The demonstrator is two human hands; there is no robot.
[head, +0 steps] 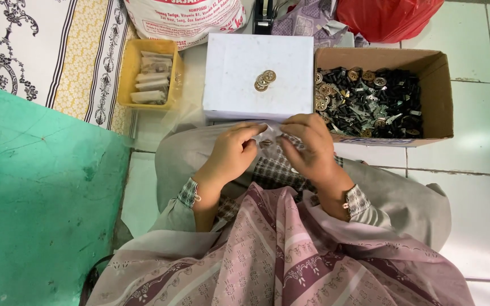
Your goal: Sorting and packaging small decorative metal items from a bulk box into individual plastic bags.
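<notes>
Bag (271, 131) – small, clear plastic, pinched between both hands right over the lap, just at 6 o'clock from the white box (258, 76). Left hand (231, 152) has its fingers closed on the bag's left edge, right hand (310, 144) grips the right edge, thumbs together. Something small and dark sits at the bag's mouth; can't tell what. Looks like the packing step – getting a piece into the bag. Next move probably needs one hand free. Few round brass discs (264, 80) on the box top, carton (439, 96) of black and metal parts at 2 o'clock, yellow tray (133, 71) at 10.
</notes>
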